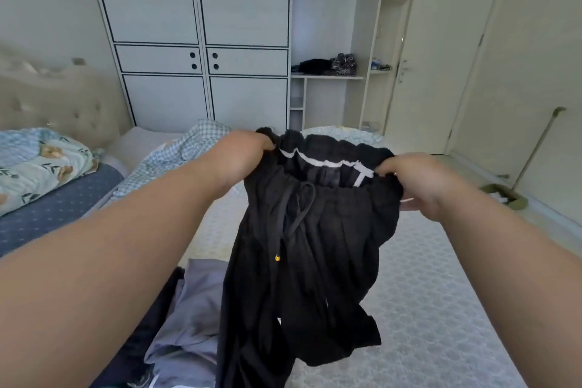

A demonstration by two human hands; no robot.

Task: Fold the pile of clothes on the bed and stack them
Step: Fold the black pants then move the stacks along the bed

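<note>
A bedroom in a home: a bed (425,277) with tufted headboard (63,104) and floral bedding (37,164), a tall white wardrobe (195,35), open shelves (327,76) holding clothes, and a closed door (422,57).

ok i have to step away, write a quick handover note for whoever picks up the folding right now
Left hand: grips the waistband of the black trousers at its left end.
Right hand: grips the same waistband at its right end.
Trousers are held up over the bed, legs hanging, drawstring loose, not folded.
Unfolded pile of grey and dark clothes lies on the near left of the bed; a checked cloth lies further back.
Done: no folded stack is in view.
Left: fold the trousers, start the stack, then the rest of the pile.
</note>
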